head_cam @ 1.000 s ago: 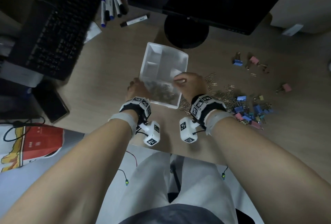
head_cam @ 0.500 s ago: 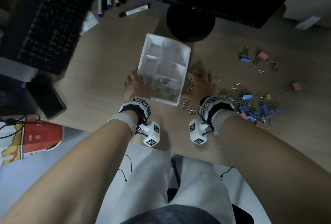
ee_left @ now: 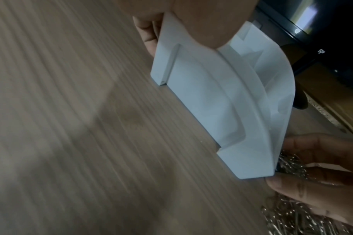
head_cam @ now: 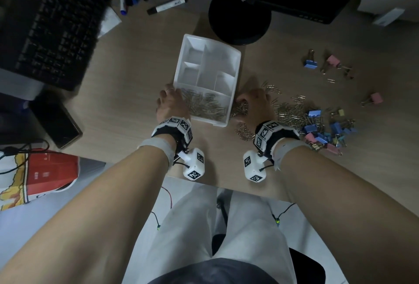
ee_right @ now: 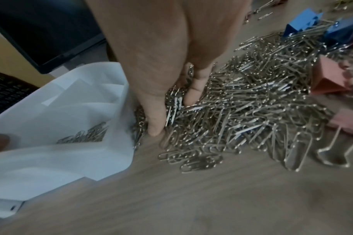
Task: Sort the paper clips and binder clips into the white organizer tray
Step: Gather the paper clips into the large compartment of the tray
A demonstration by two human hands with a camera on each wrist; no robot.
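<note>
Right hand [head_cam: 251,102] moved off the tray down into the loose paper clips [ee_right: 241,103] just beside it; I see fingers curling round a bunch. Left hand [head_cam: 170,104] grips the white organizer tray [head_cam: 235,68], steadying it; near compartment already holds clips.

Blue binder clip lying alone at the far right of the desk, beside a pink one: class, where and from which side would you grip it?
Probably by the blue binder clip's folded blue body, fingers coming down from above onto its two flat sides. Its wire handles stick out away from the person and are too thin to pinch firmly. The desk around it is bare.
</note>
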